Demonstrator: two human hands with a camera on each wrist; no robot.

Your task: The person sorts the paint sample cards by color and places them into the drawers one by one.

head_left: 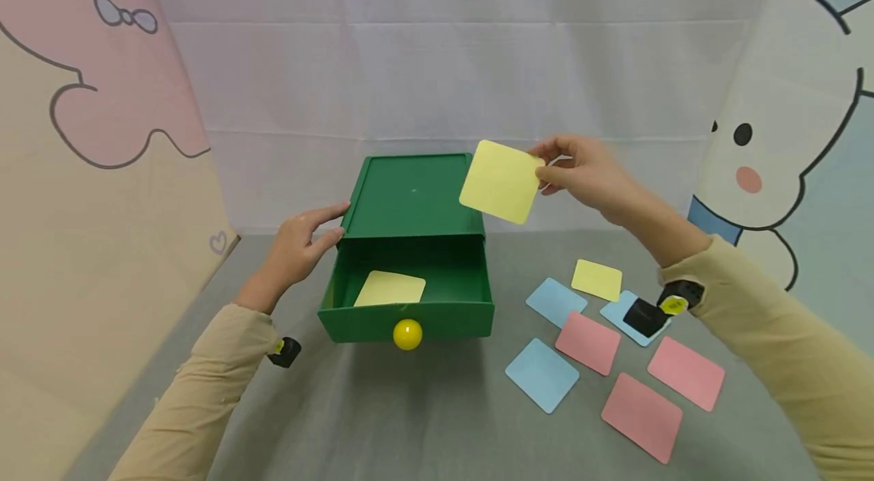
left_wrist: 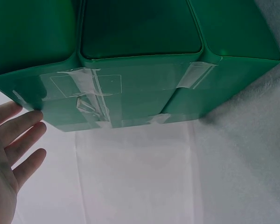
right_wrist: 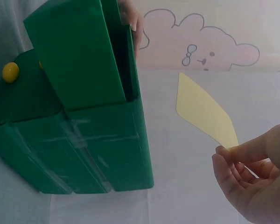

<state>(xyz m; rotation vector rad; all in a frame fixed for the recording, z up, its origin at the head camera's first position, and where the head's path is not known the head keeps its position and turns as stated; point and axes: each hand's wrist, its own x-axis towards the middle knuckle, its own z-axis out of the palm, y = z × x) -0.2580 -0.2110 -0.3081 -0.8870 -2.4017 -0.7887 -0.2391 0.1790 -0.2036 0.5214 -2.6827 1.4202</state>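
Yellow card edge-pinched in right hand, amid open air, spread-fingered left hand at green box edge.

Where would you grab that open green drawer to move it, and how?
Probably by its round yellow knob, fingertips around the ball, with the hand coming from the front: the knob juts out from the middle of the green drawer's front panel, and nothing covers it there.

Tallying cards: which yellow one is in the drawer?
The yellow card behind the knob; the right hand holds another, the third lies on the table.
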